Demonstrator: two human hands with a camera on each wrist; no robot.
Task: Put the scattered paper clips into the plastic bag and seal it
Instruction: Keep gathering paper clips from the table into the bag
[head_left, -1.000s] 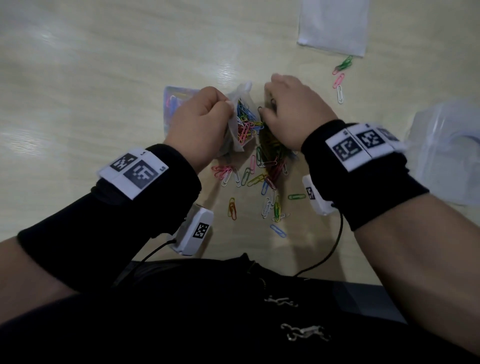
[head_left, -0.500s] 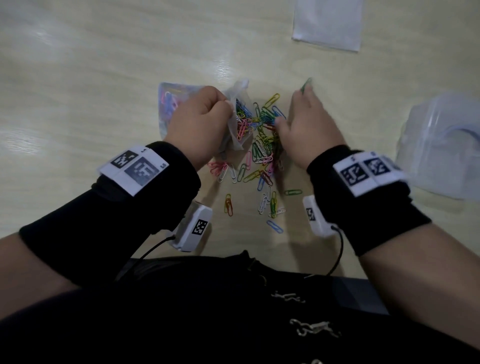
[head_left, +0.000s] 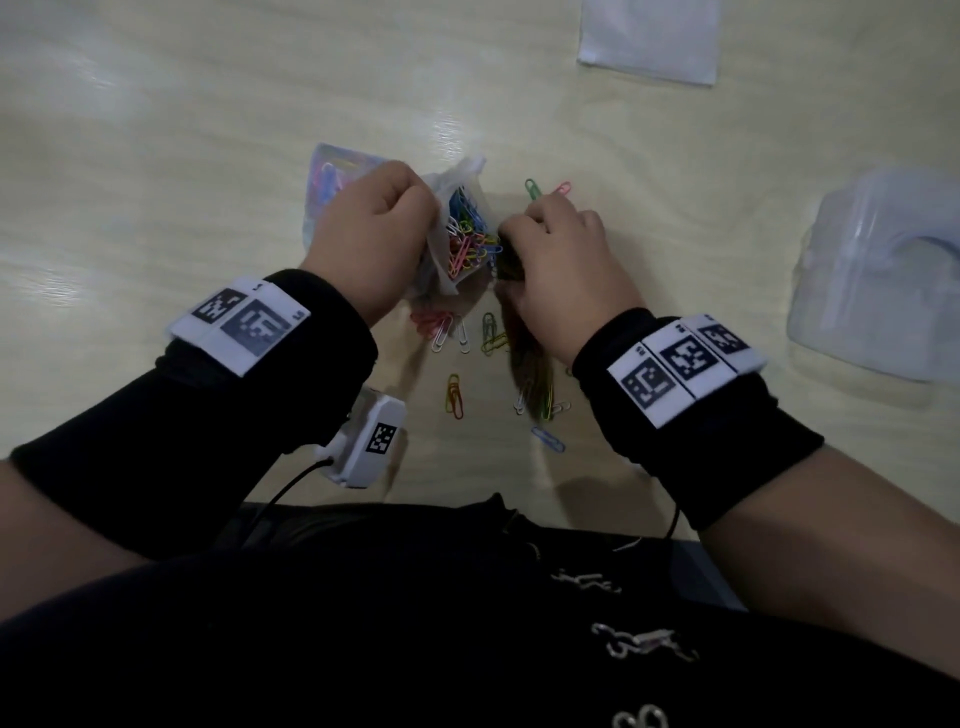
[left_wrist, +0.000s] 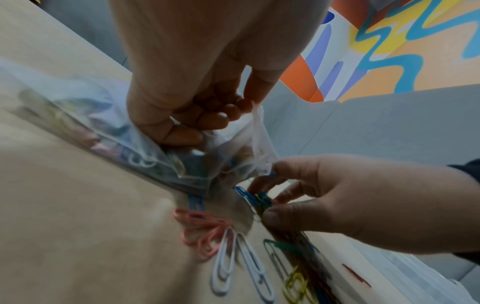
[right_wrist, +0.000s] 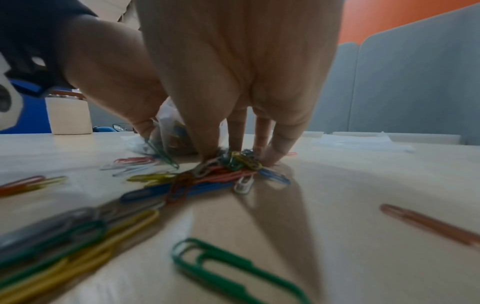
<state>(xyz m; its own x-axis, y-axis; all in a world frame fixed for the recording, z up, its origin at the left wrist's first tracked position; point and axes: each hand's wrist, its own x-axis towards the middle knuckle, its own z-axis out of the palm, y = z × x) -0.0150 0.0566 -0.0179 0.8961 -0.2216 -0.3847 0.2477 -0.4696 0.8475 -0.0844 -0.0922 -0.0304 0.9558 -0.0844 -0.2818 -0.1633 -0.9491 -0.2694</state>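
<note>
My left hand (head_left: 395, 218) grips the mouth of the clear plastic bag (head_left: 462, 182) and holds it open on the table; coloured paper clips (head_left: 467, 239) fill the bag. In the left wrist view the left hand's fingers (left_wrist: 207, 121) bunch the plastic bag's rim (left_wrist: 257, 144). My right hand (head_left: 524, 239) sits right at the bag's mouth, fingers curled. Its thumb and fingertips pinch a bunch of clips (left_wrist: 257, 200), gathered in a heap (right_wrist: 233, 164) on the table. Loose clips (head_left: 454, 395) lie between my wrists, and two more (head_left: 532, 188) lie beyond the right hand.
A translucent plastic box (head_left: 878, 280) stands at the right. A white sheet (head_left: 649, 41) lies at the far edge of view. A white cup (right_wrist: 70, 115) stands farther off on the table. The table's front edge runs close to my body.
My right hand had reached out flat past the clips; it has now drawn back with curled fingers to the bag's mouth, bringing a bunch of clips. The left hand keeps holding the bag.
</note>
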